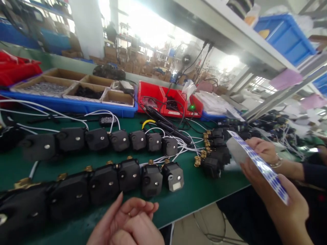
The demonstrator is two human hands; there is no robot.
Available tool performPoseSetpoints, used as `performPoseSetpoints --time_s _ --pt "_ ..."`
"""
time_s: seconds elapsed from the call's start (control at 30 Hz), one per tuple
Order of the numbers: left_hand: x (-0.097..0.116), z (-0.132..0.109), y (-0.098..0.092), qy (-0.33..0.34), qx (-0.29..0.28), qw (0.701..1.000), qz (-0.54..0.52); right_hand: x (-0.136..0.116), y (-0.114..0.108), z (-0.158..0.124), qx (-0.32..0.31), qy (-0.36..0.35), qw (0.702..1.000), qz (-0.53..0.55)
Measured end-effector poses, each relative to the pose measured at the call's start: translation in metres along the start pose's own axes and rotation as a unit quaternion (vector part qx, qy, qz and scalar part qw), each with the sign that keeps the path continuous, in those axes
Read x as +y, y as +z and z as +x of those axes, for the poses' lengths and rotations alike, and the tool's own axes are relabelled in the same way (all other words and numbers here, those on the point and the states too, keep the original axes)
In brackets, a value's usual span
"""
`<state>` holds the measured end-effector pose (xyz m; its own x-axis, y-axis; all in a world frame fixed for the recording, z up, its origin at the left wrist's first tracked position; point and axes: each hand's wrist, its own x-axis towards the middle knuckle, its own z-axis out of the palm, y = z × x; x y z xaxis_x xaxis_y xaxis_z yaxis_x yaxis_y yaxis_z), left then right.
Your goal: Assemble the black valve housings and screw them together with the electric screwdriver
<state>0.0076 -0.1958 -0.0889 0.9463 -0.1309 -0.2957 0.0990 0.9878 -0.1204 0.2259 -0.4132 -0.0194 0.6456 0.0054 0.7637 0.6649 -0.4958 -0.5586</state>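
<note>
Black valve actuators (152, 180) line up just beyond the left hand (119, 213), its fingers loosely curled; whether it or the right hand (140, 230) grips anything, I cannot tell. That row stands before a second row (120, 140); rightward, a co-worker's hand (287, 209) holds a label sheet (264, 168).

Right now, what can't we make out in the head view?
All head view:
Left hand, anything in the palm: overlapped by the right hand.
Both wrists: cut off by the bottom edge.
Nearest black unit: cut off by the left edge.
White label, any text: too small.
Printed sheet: blurred, steeply angled.
</note>
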Motion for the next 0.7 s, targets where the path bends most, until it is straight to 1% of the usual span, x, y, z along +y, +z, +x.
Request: performPoseSetpoints --time_s 0.03,0.1,0.17,0.23,0.3,0.4,0.47,0.57,0.63,0.7 --pt "-0.001 0.0 0.0 -0.003 0.0 1.0 -0.009 -0.007 0.003 -0.01 -0.041 -0.035 0.998 0.011" --pt "-0.003 -0.001 -0.002 0.009 0.006 1.0 -0.022 -0.026 0.012 -0.033 -0.095 -0.091 0.991 0.036" --pt "-0.006 -0.001 -0.002 0.019 0.01 1.0 -0.021 -0.047 0.024 -0.056 -0.139 -0.118 0.982 0.056" --pt "-0.009 -0.002 0.0 0.032 0.017 0.999 -0.004 -0.064 0.035 -0.074 -0.16 -0.126 0.977 0.065" --pt "-0.01 -0.003 0.004 0.034 0.019 0.999 0.012 -0.075 0.043 -0.085 -0.17 -0.127 0.975 0.067" --pt "-0.009 -0.004 0.007 0.044 -0.002 0.999 0.001 -0.085 0.049 -0.094 -0.178 -0.129 0.973 0.072" --pt "-0.009 -0.004 0.006 0.044 -0.014 0.999 -0.008 -0.091 0.053 -0.1 -0.174 -0.112 0.975 0.085" --pt "-0.01 -0.004 0.001 0.043 -0.007 0.999 -0.004 -0.1 0.061 -0.108 -0.168 -0.077 0.976 0.116" --pt "-0.011 -0.004 -0.001 0.054 0.0 0.999 -0.005 -0.106 0.066 -0.11 -0.178 -0.078 0.973 0.127" --pt "-0.011 -0.005 -0.002 0.06 0.004 0.998 -0.005 -0.109 0.07 -0.107 -0.191 -0.096 0.969 0.127"
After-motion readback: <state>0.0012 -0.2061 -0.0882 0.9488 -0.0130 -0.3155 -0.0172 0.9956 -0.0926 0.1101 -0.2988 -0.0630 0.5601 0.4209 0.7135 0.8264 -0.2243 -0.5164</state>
